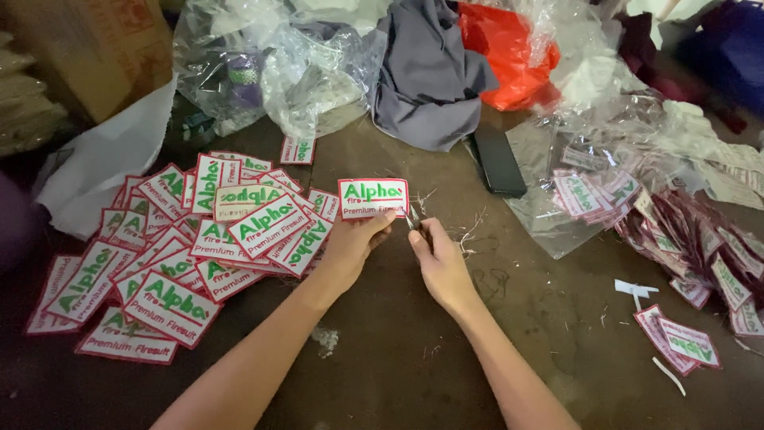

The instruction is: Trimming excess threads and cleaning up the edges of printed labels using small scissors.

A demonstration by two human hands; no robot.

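Landmark: the single patch (pixel 373 197), a white rectangular embroidered badge with a red border and green lettering, held up just above the brown surface (pixel 398 350).

Nearest the camera, two bare forearms reach in from the bottom edge. Left hand (pixel 350 243) sits directly below the patch, grip clamped on its lower edge with the thumb on the front, so the face stays flat and turned toward the viewer. Right hand (pixel 439 259) is just right of and below the patch, fingers closed on a small metal snipping tool (pixel 415 218) whose tip meets the patch's lower right corner; it looks angled to reach loose threads at the edge.

Pale thread clippings (pixel 465 232) lie scattered just right of the patch.

Left of the patch, a loose heap of matching patches (pixel 179 259) lies face up, overlapping. Far right, a heap of patches turned over or bundled (pixel 700 255) spills from clear plastic, with two strays below it.

Beyond the patch to the right: a flat black object (pixel 498 162). Farther back: grey cloth (pixel 430 76), a red bag (pixel 509 56), crumpled clear bags (pixel 270 64).
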